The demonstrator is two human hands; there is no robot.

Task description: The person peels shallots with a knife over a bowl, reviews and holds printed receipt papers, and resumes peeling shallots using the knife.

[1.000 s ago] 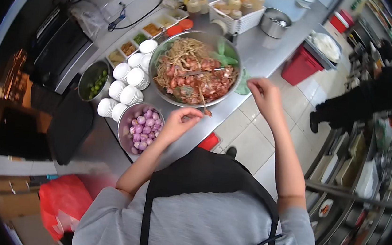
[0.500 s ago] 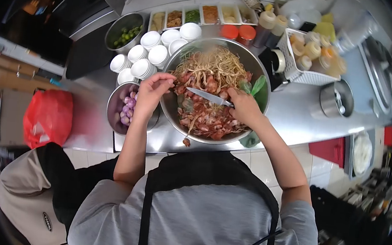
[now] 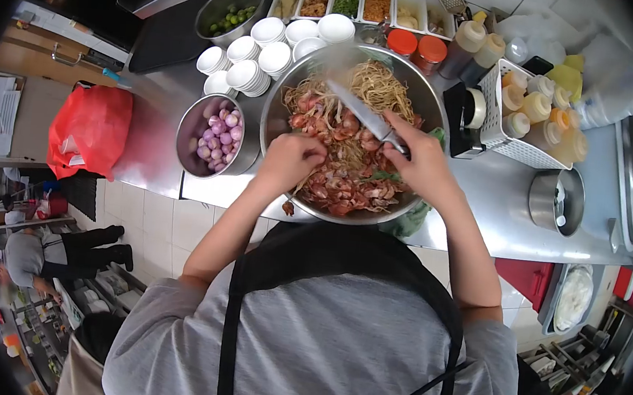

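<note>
A large metal bowl in front of me holds reddish shallots, stringy dry roots or stalks and loose papery skins. My right hand is closed around the dark handle of a knife, its blade pointing up and left across the bowl. Over the bowl's left side, my left hand has its fingers pinched together; whatever they hold is hidden. To the left, a smaller metal bowl contains peeled purple shallots.
Stacked white cups and a bowl of green limes stand behind left. Red-lidded jars, squeeze bottles and a white basket are behind right. A red bag sits far left. Another person stands beyond the counter.
My view has shifted, bringing more of the floor on the left into sight. My left hand has moved inward and nearer the front of the bowl. The knife blade now tilts more steeply.
</note>
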